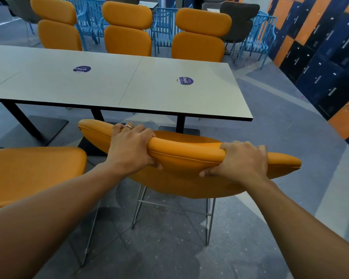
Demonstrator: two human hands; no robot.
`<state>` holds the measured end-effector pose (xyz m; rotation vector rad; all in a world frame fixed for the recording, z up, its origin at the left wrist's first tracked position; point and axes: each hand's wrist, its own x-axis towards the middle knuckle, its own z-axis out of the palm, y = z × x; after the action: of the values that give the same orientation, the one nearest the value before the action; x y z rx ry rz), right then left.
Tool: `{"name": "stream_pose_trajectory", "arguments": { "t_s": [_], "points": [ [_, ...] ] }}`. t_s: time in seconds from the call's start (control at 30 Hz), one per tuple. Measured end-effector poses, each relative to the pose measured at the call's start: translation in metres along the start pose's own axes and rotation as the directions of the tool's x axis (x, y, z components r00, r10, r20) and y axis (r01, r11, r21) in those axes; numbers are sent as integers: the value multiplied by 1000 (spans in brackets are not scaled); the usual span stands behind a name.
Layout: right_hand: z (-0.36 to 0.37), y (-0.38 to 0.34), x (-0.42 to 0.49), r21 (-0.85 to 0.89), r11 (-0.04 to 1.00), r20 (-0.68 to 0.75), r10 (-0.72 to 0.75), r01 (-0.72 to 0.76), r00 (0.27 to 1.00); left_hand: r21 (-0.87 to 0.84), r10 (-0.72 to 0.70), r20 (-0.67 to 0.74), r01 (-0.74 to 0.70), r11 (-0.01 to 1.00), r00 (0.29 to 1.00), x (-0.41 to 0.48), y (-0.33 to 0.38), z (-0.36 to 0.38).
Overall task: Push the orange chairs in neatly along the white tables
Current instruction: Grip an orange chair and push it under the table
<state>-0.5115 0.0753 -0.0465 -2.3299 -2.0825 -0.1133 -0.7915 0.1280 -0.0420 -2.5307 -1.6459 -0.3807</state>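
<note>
Because I want to steer it squarely rather than twist it, I hold the orange chair (189, 156) by the top of its backrest with both hands set well apart. My left hand (129, 146) and right hand (240, 160) each curl their fingers (141, 130) over the padded edge, thumbs clamped beneath, pinching the cushion.

The chair stands just short of the white bench (149, 87), at its right-hand section, with the backrest's left end nearer the edge. The seat is hidden below the backrest, so I can't tell whether it has started under.

A neighbouring chair (34, 168) sits at my left. The three far-side chairs (127, 29) stand close against the bench, the line I'd match. I judge the right side needs the firmer push.
</note>
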Motion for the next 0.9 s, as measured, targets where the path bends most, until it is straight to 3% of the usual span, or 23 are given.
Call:
{"name": "stream_pose_trajectory", "arguments": {
  "t_s": [0.37,0.9],
  "points": [
    [12,54,32,37,999,-105,-28,32,994,-31,-25,-102,22,999,994,19,44,17],
    [21,34,108,96,995,-208,-10,31,978,-2,-23,-48,23,1000,999,99,-5,29]
  ]
}}
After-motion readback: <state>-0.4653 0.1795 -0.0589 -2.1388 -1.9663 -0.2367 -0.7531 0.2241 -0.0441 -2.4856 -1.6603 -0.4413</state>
